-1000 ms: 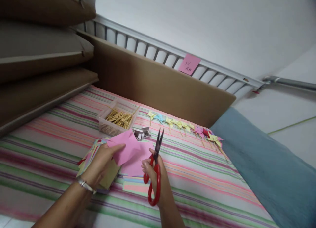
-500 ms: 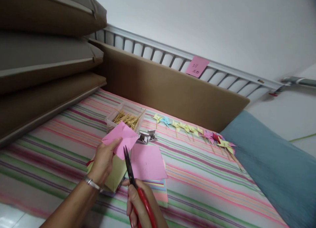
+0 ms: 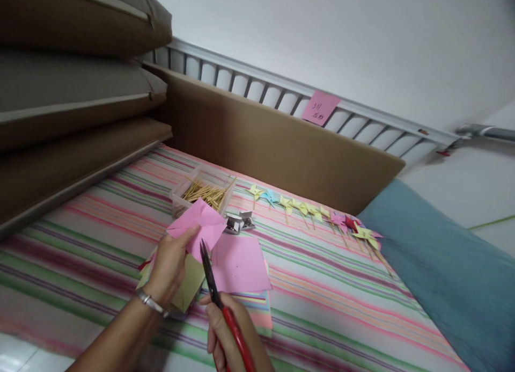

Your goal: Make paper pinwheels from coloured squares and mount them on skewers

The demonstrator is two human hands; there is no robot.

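Observation:
Pinched in my left hand (image 3: 171, 262) is a square of pink paper (image 3: 203, 221), held above the cloth. My right hand (image 3: 231, 329) is wrapped round the red handles of a pair of scissors (image 3: 210, 272). The dark blades look nearly closed, and their tips point up at the paper's lower edge; whether they touch it I cannot tell. Below lie more pink sheets (image 3: 240, 264) on a stack of coloured paper. Yellow-green paper (image 3: 189, 286) is partly hidden under my left hand and wrist.
Behind the paper stands a clear plastic box (image 3: 175, 197) of wooden sticks (image 3: 207, 194), beside small open boxes (image 3: 239, 223) of metal pieces. Several paper pinwheels (image 3: 285, 203) lie in a row toward the right on the striped cloth (image 3: 341, 307). Stacked cushions (image 3: 80, 87) rise at left.
The scissors and both hands keep almost the same pose. The whole view has shifted very slightly.

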